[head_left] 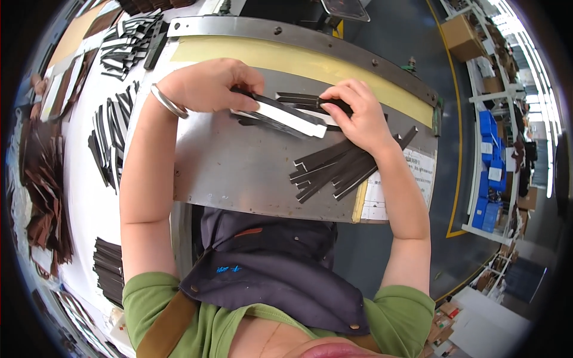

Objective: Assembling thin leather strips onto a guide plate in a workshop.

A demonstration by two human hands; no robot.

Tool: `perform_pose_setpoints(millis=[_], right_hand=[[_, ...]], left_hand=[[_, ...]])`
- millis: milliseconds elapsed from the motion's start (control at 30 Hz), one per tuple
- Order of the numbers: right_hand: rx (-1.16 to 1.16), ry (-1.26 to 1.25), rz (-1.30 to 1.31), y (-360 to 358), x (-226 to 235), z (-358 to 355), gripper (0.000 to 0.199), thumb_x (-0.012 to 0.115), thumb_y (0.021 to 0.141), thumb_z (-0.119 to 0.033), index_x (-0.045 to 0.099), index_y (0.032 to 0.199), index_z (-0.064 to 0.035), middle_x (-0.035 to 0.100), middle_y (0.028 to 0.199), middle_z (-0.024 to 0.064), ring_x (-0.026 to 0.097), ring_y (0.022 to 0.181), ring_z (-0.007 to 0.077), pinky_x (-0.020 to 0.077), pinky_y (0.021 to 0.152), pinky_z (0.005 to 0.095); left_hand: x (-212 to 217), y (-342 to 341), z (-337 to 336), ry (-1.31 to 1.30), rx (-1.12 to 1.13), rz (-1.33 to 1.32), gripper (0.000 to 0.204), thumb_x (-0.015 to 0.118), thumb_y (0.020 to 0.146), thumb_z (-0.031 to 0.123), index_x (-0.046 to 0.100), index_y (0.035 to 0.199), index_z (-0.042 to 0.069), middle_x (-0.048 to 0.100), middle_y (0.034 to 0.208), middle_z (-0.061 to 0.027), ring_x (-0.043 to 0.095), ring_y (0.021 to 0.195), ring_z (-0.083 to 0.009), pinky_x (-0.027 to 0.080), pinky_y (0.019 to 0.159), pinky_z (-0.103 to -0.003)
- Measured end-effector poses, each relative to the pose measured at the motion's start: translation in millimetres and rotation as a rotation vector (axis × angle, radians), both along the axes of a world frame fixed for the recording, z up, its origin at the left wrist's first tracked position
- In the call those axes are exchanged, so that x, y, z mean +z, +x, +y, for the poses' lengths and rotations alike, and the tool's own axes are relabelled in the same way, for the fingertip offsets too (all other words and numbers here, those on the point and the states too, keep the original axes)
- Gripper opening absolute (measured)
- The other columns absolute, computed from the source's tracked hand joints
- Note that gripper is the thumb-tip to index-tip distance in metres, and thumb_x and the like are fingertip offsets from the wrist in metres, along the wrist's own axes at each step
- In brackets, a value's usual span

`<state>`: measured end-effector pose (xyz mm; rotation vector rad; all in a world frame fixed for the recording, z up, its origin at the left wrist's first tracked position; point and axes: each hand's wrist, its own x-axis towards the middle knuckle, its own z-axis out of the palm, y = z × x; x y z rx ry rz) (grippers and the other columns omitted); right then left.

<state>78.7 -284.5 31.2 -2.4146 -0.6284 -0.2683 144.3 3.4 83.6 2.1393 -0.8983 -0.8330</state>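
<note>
My left hand (218, 86) is closed on the end of a black-and-white strip (286, 119), thumb on its white face, just over the grey metal worktop (239, 173). Further right, my right hand (357, 113) pinches the end of a dark strip (298, 97) between thumb and fingers. Part of that strip is hidden by the hand. Below my right hand and wrist, several dark strips with white edges (325, 170) lie fanned out on the worktop.
A metal bar (274, 30) and a yellow band (250, 55) run along the worktop's far edge. Printed paper (375, 200) lies at its right. More striped strips (110, 137) and brown pieces (45, 197) cover the white table at left. Shelves with blue bins (490, 167) stand at right.
</note>
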Motion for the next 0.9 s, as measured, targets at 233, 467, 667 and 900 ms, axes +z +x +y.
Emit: perform_pose_setpoints(millis=[233, 467, 667, 900], right_hand=[[0.082, 0.012, 0.301, 0.3, 16.8, -4.8, 0.011, 0.065, 0.081, -0.006, 0.066, 0.091, -0.0055, 0.060, 0.088, 0.0052, 0.057, 0.083, 0.0202, 0.0470, 0.074, 0.0324], [0.085, 0.700, 0.523, -1.3, 15.2, 5.0, 0.028, 0.059, 0.091, -0.012, 0.060, 0.118, -0.0039, 0.063, 0.095, 0.0011, 0.052, 0.073, 0.0081, 0.0449, 0.070, 0.0233], [0.022, 0.565, 0.647, -1.4, 17.6, -0.2, 0.021, 0.061, 0.094, -0.011, 0.065, 0.112, -0.0011, 0.065, 0.088, -0.0001, 0.055, 0.072, 0.0033, 0.0472, 0.066, 0.0184], [-0.191, 0.582, 0.597, 12.0, 21.3, -27.2, 0.018, 0.065, 0.091, -0.012, 0.069, 0.105, -0.0031, 0.069, 0.083, 0.0002, 0.059, 0.067, 0.0045, 0.0500, 0.062, 0.0203]], left_hand=[[-4.7, 12.8, 19.5, -0.221, 0.077, 0.184, 0.012, 0.068, 0.088, 0.010, 0.060, 0.087, 0.000, 0.059, 0.075, 0.0028, 0.054, 0.069, -0.0054, 0.046, 0.068, -0.023], [-19.3, 3.7, -13.5, -0.196, 0.102, 0.093, 0.013, 0.067, 0.089, 0.011, 0.065, 0.096, 0.000, 0.060, 0.078, 0.0017, 0.054, 0.074, -0.0057, 0.047, 0.067, -0.022], [-17.9, 0.5, -19.4, -0.196, 0.170, 0.007, 0.015, 0.069, 0.088, 0.011, 0.065, 0.096, -0.001, 0.060, 0.076, 0.0017, 0.054, 0.068, -0.0061, 0.047, 0.063, -0.023], [-2.6, 2.0, -3.2, -0.397, 0.075, 0.294, 0.015, 0.070, 0.086, 0.009, 0.065, 0.093, -0.002, 0.062, 0.074, -0.0002, 0.054, 0.064, -0.0052, 0.047, 0.063, -0.022]])
